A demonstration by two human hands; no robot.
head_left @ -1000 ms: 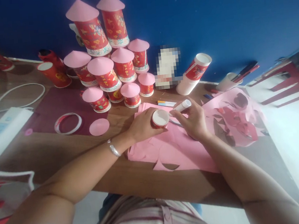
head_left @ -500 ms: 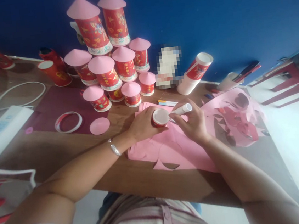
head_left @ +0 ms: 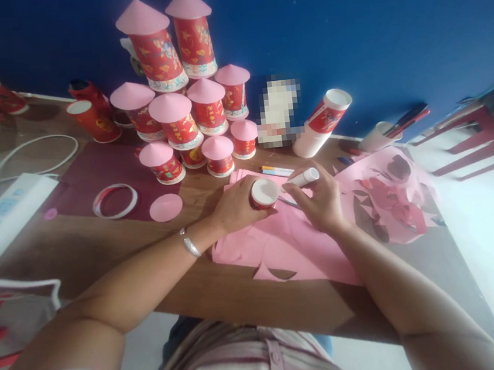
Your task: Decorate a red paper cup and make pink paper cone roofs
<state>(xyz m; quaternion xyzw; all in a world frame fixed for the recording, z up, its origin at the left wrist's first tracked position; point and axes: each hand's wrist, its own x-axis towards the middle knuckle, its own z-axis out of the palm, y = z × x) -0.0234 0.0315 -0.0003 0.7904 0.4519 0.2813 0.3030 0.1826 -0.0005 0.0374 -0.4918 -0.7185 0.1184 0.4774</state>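
Observation:
My left hand (head_left: 237, 205) is closed around a short red paper cup (head_left: 265, 193), its pale round end facing up. In my right hand (head_left: 321, 198) a thick white marker (head_left: 305, 177) is pinched, its hidden end pointing at the cup's side; I cannot tell whether it touches. Both hands are over pink paper sheets (head_left: 280, 246) with round cut-outs. A pink paper disc (head_left: 166, 207) lies left of my left hand. Farther back stand several red paper cups with pink cone roofs, one of them a small roofed cup (head_left: 219, 156).
A white tape ring (head_left: 115, 201) lies on dark red paper (head_left: 83, 184). Stacked paper cups (head_left: 323, 123) lean near the blue wall (head_left: 344, 21). Pink scraps (head_left: 394, 199) lie right, beside a pen cup (head_left: 378, 136). A white power strip (head_left: 16, 215) with cables is at left.
The camera view has shifted slightly. My left hand still holds the cup, and the marker in my right hand has tilted a little and shifted slightly rightward.

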